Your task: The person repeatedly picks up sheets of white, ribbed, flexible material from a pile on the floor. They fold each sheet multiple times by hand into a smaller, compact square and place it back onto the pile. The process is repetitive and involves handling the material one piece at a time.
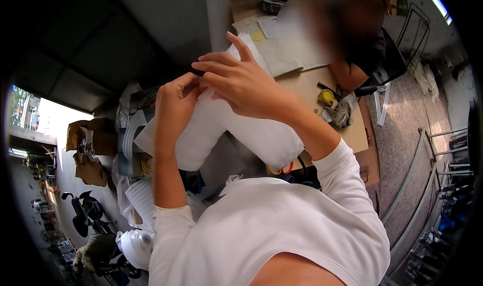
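Note:
My left hand (176,102) is raised in front of my chest, thumb and fingers brought together in a pinch. Whatever lies between its fingertips is too small or hidden to name. Close against it, my right hand (239,79) has its fingers stretched apart, one finger lifted, its thumb partly hidden below. The fingertips of both hands meet or nearly meet. Behind and below them is a large soft white material (256,135), cloth-like, parting into two rounded lobes toward me. My hands partly cover it, and its upper end reaches the table edge.
A wooden table (352,132) at the right holds an open book (282,54), a yellow tape measure (326,96) and grey work gloves (344,111). Another person's arm (347,74) rests there. White rolls (135,248) and cardboard boxes (98,137) stand at the left.

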`<state>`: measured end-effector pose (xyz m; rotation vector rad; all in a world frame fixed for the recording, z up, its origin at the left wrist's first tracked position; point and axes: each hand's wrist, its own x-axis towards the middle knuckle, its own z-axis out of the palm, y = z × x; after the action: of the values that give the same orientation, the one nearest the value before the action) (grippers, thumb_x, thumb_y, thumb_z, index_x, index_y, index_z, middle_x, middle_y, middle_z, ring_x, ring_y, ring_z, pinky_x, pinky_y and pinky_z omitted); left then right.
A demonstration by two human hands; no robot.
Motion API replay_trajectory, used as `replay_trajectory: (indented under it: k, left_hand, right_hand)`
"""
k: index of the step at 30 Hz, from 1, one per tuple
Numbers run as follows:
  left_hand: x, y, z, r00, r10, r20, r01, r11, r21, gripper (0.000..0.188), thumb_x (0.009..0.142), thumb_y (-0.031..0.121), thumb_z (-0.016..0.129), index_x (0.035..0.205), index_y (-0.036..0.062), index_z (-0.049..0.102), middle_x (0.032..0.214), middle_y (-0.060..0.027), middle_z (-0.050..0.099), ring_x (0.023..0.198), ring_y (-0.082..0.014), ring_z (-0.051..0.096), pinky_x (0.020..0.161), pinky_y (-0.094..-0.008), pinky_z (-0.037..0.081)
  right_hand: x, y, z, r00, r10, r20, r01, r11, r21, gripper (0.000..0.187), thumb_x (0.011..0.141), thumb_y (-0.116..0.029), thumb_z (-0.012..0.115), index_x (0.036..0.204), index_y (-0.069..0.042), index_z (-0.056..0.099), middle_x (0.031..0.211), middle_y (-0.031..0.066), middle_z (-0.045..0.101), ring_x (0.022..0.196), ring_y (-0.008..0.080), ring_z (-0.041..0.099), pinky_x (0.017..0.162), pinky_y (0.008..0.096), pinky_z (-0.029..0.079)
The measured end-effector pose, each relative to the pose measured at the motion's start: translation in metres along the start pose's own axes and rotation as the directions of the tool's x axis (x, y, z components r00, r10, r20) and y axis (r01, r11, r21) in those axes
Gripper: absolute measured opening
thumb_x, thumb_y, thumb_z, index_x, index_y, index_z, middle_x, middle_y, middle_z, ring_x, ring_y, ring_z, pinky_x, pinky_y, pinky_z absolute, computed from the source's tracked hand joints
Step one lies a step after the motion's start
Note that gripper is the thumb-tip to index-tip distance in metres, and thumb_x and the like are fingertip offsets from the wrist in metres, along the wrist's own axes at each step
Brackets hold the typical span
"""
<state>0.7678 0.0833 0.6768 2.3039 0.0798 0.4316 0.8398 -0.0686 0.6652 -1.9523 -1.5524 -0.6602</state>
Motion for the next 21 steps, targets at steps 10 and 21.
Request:
replay_trajectory:
  k: [10,21]
  left_hand:
    - [0.006,-0.001,-0.016,0.97,-0.1,0.223,0.119,0.99,-0.071,0.014,0.079,0.011,0.058,0.09,0.0036,0.063,0.079,-0.0096,0.063,0.073,-0.0169,0.059,0.07,-0.028,0.046]
    - [0.058,-0.017,-0.021,0.879,0.03,0.475,-0.02,0.999,-0.027,0.017,0.08,0.011,0.052,0.079,-0.0038,0.059,0.064,-0.0025,0.055,0.06,-0.0097,0.05,0.059,-0.024,0.04]
  right_hand:
    - [-0.002,0.016,0.0,0.998,0.051,-0.035,-0.048,0.994,0.097,0.017,0.069,-0.002,0.061,0.083,-0.007,0.053,0.08,0.004,0.054,0.086,0.0221,0.049,0.087,0.0343,0.033]
    - [0.005,0.05,0.021,0.999,0.038,-0.028,-0.036,0.996,0.082,0.025,0.073,-0.014,0.062,0.096,-0.007,0.056,0.089,0.0039,0.057,0.091,0.0192,0.051,0.081,0.0316,0.034]
